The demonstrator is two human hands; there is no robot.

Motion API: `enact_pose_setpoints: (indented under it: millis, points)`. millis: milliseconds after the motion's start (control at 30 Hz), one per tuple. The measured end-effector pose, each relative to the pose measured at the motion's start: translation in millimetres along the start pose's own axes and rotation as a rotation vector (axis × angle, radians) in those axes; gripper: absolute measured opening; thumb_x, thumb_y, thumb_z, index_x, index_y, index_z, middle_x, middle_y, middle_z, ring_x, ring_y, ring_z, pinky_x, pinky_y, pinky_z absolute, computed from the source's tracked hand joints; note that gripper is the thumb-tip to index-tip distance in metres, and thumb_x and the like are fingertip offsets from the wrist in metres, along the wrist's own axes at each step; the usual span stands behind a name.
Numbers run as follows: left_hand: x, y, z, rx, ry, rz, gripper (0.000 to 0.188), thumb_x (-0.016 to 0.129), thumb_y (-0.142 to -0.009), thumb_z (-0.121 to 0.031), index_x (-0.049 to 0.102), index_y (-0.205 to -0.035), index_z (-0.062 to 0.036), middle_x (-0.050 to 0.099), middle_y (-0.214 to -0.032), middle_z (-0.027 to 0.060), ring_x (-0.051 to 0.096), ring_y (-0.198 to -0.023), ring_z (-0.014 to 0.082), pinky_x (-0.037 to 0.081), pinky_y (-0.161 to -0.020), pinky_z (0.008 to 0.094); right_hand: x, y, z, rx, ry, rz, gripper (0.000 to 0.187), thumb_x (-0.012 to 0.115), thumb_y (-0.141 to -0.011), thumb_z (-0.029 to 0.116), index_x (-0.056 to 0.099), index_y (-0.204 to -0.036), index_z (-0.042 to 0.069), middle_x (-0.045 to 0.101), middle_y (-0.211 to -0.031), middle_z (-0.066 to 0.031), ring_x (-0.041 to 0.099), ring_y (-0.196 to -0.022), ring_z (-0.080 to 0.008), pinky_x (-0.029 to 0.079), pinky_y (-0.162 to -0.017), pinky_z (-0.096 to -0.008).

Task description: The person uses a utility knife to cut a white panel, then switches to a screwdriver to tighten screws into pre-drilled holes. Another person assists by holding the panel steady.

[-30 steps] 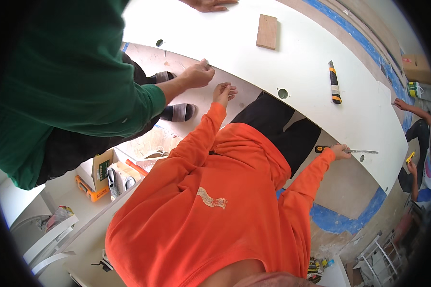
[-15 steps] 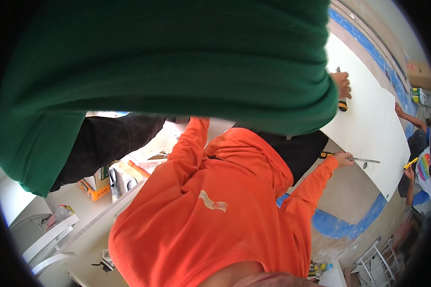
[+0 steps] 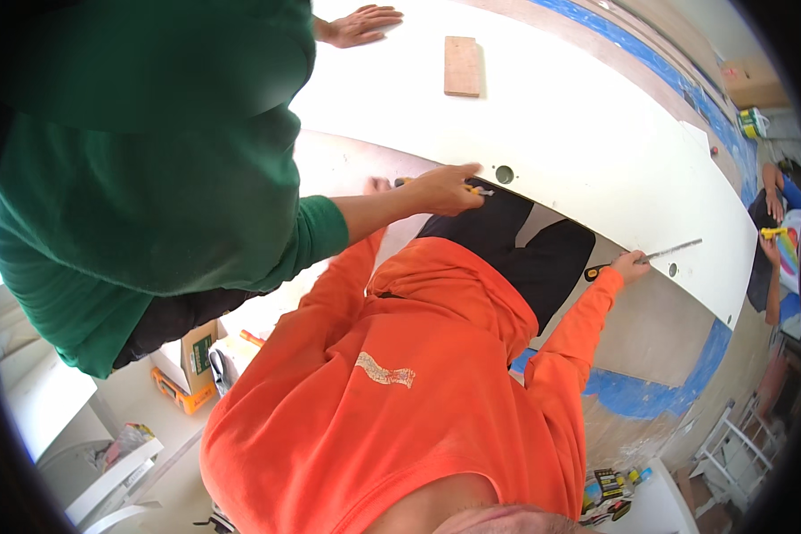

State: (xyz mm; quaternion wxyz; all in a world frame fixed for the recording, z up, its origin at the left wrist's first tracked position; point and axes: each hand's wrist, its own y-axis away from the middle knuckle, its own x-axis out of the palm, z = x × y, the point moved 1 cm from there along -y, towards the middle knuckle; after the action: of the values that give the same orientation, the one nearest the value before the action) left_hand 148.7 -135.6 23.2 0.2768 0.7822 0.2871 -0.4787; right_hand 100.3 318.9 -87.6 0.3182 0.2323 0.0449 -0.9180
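Observation:
A long white panel (image 3: 596, 160) with round holes lies in front of me. My right hand (image 3: 632, 265) is closed around a long tool at its near edge. A thin metal blade (image 3: 675, 250) reaches over the panel on one side of the fist, and a black-and-yellow end (image 3: 596, 272) shows on the other. My left hand (image 3: 378, 185) is blurred and partly covered beside a co-worker's hand (image 3: 449, 190); its fingers do not show clearly. The co-worker's hand grips a yellow tool (image 3: 479, 190) with a metal tip, near a hinge hole (image 3: 505, 174).
A co-worker in a green top (image 3: 178, 196) leans in at my left, other hand (image 3: 365, 25) flat on the panel. A wood block (image 3: 461, 67) rests on it. Blue tape (image 3: 636, 392) marks the floor. Another person (image 3: 779, 245) at far right holds something yellow. A ladder (image 3: 734, 454) stands right.
The co-worker in green has moved back left, uncovering the panel and block. Their hand and yellow tool now show beside my left hand. My right hand has shifted slightly away with its tool.

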Motion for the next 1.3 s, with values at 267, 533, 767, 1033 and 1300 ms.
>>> enact_pose_setpoints:
  millis: [267,533,767,1033,1300]
  points:
    - [71,55,-79,-0.773,0.423,-0.27,0.019,0.046,-0.089,-0.012,0.056,-0.103,-0.0034,0.063,-0.089,0.0191,0.063,-0.084,0.0371,0.049,-0.072,0.0486,-11,9,13,0.068,-0.188,0.121,0.019,0.045,-0.094,0.015,0.045,-0.111,0.008,0.056,-0.07,-0.0056,0.051,-0.056,-0.0146,0.037,-0.046,-0.0284]
    - [16,-37,-129,-0.07,0.16,-0.641,0.028,0.059,-0.077,-0.004,0.054,-0.104,-0.0062,0.051,-0.094,0.009,0.058,-0.085,0.0281,0.048,-0.069,0.0391,-21,10,20,0.094,-0.2,0.241,0.017,0.044,-0.094,0.013,0.043,-0.11,0.01,0.059,-0.072,-0.0064,0.044,-0.049,-0.0112,0.031,-0.04,-0.0264]
    - [41,-122,-134,-0.131,0.031,-0.696,0.04,0.061,-0.073,-0.006,0.055,-0.113,-0.0038,0.055,-0.114,0.0142,0.053,-0.111,0.0297,0.045,-0.089,0.0399,-37,-13,27,0.168,-0.069,0.49,0.018,0.046,-0.094,0.012,0.037,-0.109,0.012,0.068,-0.083,-0.0129,0.037,-0.044,-0.0096,0.032,-0.04,-0.0249]
    - [65,-198,-154,-0.15,-0.059,-0.493,0.059,0.062,-0.08,-0.017,0.044,-0.135,-0.005,0.039,-0.142,0.0191,0.032,-0.138,0.0354,0.028,-0.111,0.0507,-43,-28,29,0.215,-0.03,0.581,0.016,0.044,-0.097,0.011,0.034,-0.109,0.013,0.069,-0.085,-0.0168,0.035,-0.041,-0.0087,0.033,-0.038,-0.0237]
    - [76,-216,-132,-0.107,-0.235,-0.393,0.078,0.063,-0.085,-0.032,0.025,-0.151,-0.0132,0.021,-0.157,0.0131,0.016,-0.146,0.0325,0.017,-0.117,0.0528,-44,-13,36,0.185,0.036,0.593,0.012,0.041,-0.098,0.012,0.034,-0.108,0.013,0.07,-0.087,-0.0171,0.032,-0.038,-0.0076,0.031,-0.037,-0.0236]
